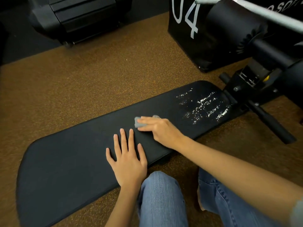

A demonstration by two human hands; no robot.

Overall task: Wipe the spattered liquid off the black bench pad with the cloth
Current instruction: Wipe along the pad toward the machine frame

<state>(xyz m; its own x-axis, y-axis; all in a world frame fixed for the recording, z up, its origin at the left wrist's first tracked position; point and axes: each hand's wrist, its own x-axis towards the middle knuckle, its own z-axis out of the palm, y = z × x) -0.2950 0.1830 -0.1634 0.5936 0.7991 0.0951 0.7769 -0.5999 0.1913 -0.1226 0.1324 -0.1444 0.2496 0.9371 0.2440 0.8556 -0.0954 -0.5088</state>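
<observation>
A long black bench pad (68,161) runs from lower left to upper right. White spattered liquid (203,106) glistens on its far right end. My left hand (127,159) lies flat on the pad's middle, fingers spread and straight. My right hand (161,131) presses a small grey cloth (137,123) onto the pad, just left of the spatter; most of the cloth is hidden under the fingers.
Brown speckled rubber floor (82,89) surrounds the pad. The bench's black metal frame and foot bar (268,118) join the pad at right. A black padded box marked "04" (193,33) and roller pads (232,25) stand behind. My jeans-clad knees (162,199) are below.
</observation>
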